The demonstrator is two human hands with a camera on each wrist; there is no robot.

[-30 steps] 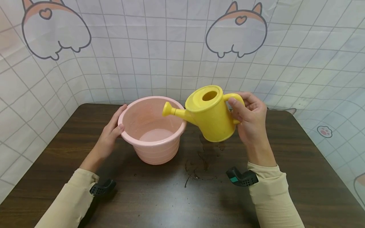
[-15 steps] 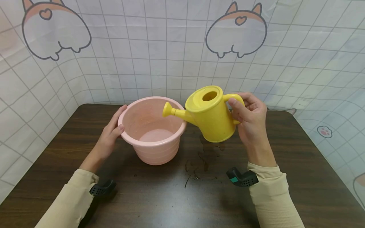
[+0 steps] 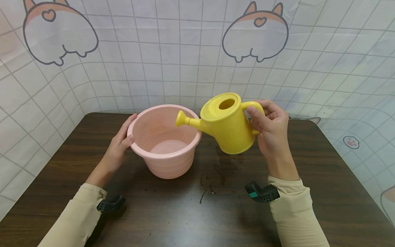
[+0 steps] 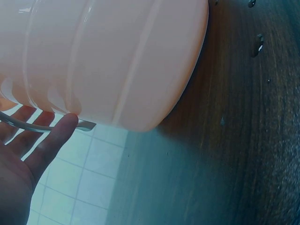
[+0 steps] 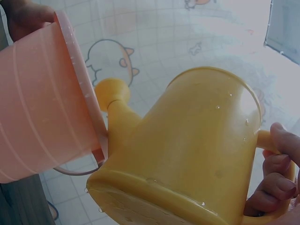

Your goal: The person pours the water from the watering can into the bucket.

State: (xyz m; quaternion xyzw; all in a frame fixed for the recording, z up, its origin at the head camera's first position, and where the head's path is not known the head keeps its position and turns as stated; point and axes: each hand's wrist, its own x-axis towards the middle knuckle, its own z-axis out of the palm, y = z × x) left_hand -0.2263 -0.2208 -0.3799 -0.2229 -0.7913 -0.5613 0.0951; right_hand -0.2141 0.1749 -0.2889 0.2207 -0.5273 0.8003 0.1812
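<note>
A pink plastic bucket [image 3: 168, 166] with a thin grey handle [image 4: 28, 125] stands on the dark wooden table. My left hand [image 3: 118, 145] holds its left side, thumb on the rim and fingers against the outer wall. My right hand [image 3: 271, 127] grips the handle of a yellow watering can [image 3: 232, 132], fingers wrapped through the loop. The can is held above the table, tilted a little to the left, and its spout [image 3: 192, 122] reaches over the bucket's right rim. Water drops cling to the can's side and lower edge in the right wrist view.
Small puddles and streaks of water [image 3: 213, 183] lie on the table [image 3: 172, 219] below the can and in front of the bucket. A white grid-patterned cloth [image 3: 188, 51] with cartoon animals hangs behind and at both sides.
</note>
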